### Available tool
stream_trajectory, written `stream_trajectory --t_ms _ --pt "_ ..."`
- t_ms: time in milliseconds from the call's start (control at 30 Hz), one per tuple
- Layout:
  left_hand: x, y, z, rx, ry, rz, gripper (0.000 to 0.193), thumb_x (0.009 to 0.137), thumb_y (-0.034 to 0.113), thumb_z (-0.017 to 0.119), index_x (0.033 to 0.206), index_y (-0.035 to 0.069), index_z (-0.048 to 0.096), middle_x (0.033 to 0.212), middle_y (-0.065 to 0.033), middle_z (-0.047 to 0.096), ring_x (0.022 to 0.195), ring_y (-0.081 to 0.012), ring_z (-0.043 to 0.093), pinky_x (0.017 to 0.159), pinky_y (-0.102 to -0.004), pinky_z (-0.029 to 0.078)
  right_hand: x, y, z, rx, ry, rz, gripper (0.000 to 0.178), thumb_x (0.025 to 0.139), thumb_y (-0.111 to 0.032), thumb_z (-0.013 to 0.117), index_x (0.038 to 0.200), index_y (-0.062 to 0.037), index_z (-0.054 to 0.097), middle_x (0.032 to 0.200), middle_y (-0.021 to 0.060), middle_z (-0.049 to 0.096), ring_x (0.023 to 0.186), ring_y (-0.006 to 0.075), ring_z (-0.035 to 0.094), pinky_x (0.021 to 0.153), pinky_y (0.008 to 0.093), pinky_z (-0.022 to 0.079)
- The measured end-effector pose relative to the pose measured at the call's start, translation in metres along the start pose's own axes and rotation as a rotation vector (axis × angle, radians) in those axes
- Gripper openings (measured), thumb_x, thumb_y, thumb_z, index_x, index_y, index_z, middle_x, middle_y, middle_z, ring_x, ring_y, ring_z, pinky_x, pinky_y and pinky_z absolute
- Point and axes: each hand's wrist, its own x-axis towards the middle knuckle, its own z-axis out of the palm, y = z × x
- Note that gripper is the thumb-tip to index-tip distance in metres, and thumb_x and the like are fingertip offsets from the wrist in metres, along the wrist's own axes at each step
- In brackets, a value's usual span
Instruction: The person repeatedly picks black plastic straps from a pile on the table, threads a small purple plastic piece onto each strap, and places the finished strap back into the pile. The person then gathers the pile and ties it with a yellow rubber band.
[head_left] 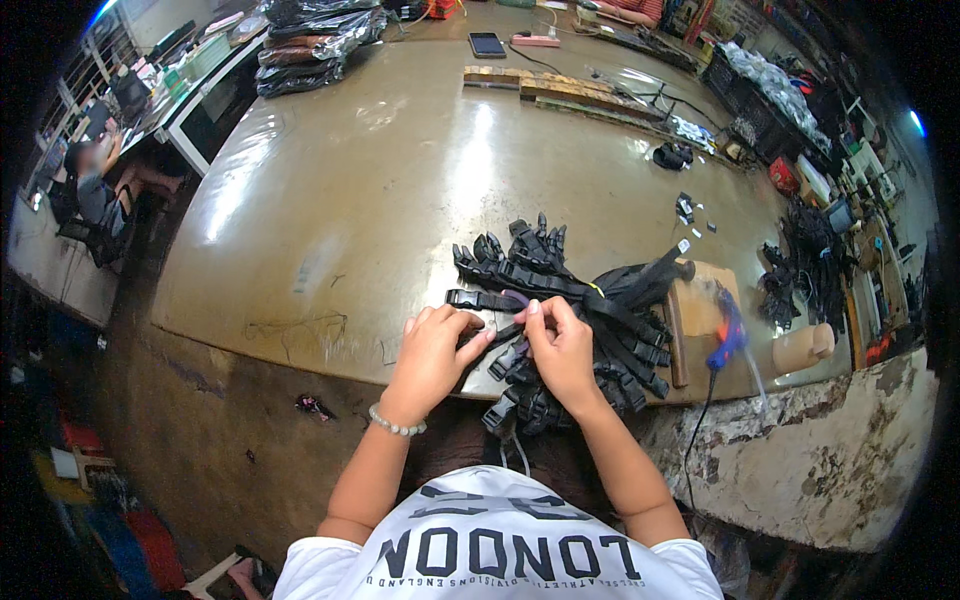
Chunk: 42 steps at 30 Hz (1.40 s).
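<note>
A pile of black webbing straps (540, 265) with plastic side-release buckles lies at the table's near edge, in front of me. My right hand (562, 348) is closed, thumb and forefinger pinching a black strap (506, 304) whose buckle end points left. A small purple piece shows by those fingertips. My left hand (437, 350) is left of the pile, thumb and forefinger brought together at a dark strap that runs beneath the thumb. More buckles (498, 412) hang over the table edge between my forearms.
Right of the pile is a wooden board (690, 330) with a blue and red glue gun (728, 340), its cord hanging down. A brown roll (803, 348) lies beyond it. Farther off are wooden strips (570, 95), a phone (487, 45) and plastic-wrapped stacks (310, 50). A person (95, 190) sits far left.
</note>
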Motion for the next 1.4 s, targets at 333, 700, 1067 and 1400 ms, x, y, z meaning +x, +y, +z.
stream_trajectory --t_ms 333,700,1067,1400 --pt "-0.003 0.008 0.017 -0.063 0.005 -0.01 0.026 0.085 0.029 0.069 0.099 0.007 0.069 0.094 -0.0093 0.064 0.095 -0.0285 0.058 0.084 -0.0399 0.04 -0.002 0.016 0.008 0.228 0.018 -0.046 0.023 0.102 -0.015 0.051 0.09 0.0049 0.051 0.09 0.0166 0.068 0.081 0.0156 0.068 0.072 0.0301 0.057" --pt "0.002 0.002 0.031 -0.161 0.171 -0.106 0.019 0.092 0.026 0.064 0.088 0.007 0.066 0.075 -0.007 0.064 0.075 -0.023 0.06 0.077 -0.0385 0.035 -0.006 0.018 -0.001 0.184 -0.05 0.012 0.018 0.096 -0.009 0.059 0.085 0.0052 0.06 0.097 0.0092 0.066 0.086 0.0129 0.067 0.076 0.025 0.055" --pt "0.0 0.003 0.037 -0.101 0.242 -0.057 0.019 0.093 0.026 0.063 0.089 0.007 0.065 0.075 -0.0046 0.063 0.071 -0.0196 0.057 0.077 -0.0358 0.035 -0.007 0.014 0.001 0.011 0.005 -0.167 0.023 0.085 -0.009 0.068 0.069 0.0038 0.059 0.093 0.0117 0.064 0.068 0.0128 0.059 0.061 0.0259 0.049" --pt "0.004 0.003 0.031 -0.193 0.211 -0.136 0.02 0.095 0.025 0.058 0.092 0.006 0.063 0.081 -0.0082 0.066 0.077 -0.0249 0.061 0.079 -0.0384 0.036 -0.005 0.014 0.003 0.27 -0.001 -0.031 0.017 0.093 -0.009 0.063 0.084 0.0054 0.062 0.095 0.0106 0.064 0.079 0.0131 0.066 0.071 0.0257 0.056"
